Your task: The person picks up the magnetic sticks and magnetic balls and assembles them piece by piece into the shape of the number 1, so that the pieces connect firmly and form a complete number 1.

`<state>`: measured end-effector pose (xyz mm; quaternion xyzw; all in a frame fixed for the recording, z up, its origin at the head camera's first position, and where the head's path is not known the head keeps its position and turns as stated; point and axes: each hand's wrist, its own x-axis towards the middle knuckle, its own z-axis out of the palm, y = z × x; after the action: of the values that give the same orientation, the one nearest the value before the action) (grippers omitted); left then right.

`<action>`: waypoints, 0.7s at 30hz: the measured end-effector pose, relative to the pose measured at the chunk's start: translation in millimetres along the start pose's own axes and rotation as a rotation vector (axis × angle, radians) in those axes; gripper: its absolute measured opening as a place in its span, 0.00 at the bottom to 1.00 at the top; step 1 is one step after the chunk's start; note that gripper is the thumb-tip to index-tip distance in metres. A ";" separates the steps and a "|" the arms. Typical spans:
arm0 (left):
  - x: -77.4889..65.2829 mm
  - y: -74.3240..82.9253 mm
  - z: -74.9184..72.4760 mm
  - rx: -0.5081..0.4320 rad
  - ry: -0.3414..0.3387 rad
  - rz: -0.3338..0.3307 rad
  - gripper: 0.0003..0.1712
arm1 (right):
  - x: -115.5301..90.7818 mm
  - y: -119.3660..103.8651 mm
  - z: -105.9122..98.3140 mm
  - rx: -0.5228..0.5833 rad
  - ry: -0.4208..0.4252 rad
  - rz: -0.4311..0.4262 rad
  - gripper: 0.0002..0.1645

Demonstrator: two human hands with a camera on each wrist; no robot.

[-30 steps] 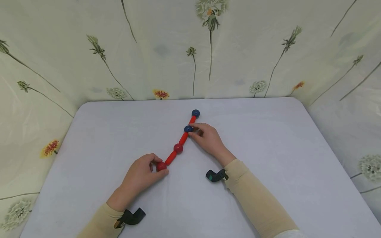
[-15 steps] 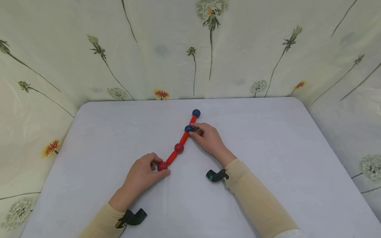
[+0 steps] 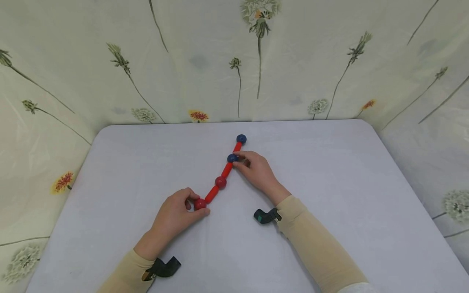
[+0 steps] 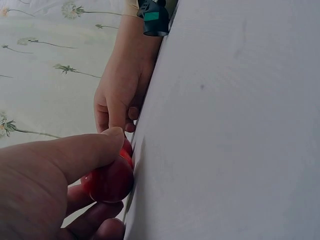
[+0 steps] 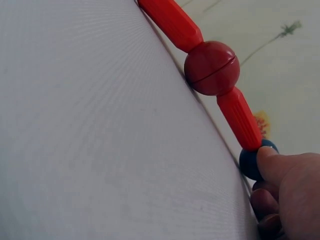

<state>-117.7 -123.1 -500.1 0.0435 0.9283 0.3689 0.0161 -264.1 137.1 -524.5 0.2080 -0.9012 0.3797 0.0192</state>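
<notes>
A chain of balls and red rods slants across the white table. My left hand (image 3: 179,213) pinches the red ball (image 3: 200,204) at its near end between thumb and fingers; the left wrist view shows that red ball (image 4: 111,181) close up. From there a red rod (image 3: 211,194) leads to a second red ball (image 3: 220,182), then another red rod (image 3: 226,170). My right hand (image 3: 256,171) pinches the blue ball (image 3: 232,158) after it, thumb on the blue ball (image 5: 251,162) in the right wrist view. Beyond, a short red rod (image 3: 237,147) joins the far blue ball (image 3: 241,139).
The white table (image 3: 329,171) has rounded far corners. A pale curtain (image 3: 198,81) printed with dandelions hangs behind it and at both sides. Black wrist cameras, the left camera (image 3: 165,267) and the right camera (image 3: 266,216), jut inward from the sleeves.
The near end of the chain and my left hand have shifted very slightly to the right since one second ago. Both hands keep their pinch, and little else differs.
</notes>
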 end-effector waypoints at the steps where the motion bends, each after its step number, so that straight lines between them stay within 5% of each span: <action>1: 0.0 0.0 0.0 0.001 0.001 -0.001 0.22 | 0.2 0.1 0.2 0.001 0.001 -0.001 0.23; 21: -0.1 -0.9 1.4 0.004 0.013 0.004 0.22 | 0.1 0.5 1.3 0.021 0.010 0.000 0.23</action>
<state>-117.6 -122.8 -501.7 0.0429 0.9291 0.3672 0.0096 -264.2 136.5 -525.7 0.2061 -0.8972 0.3901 0.0217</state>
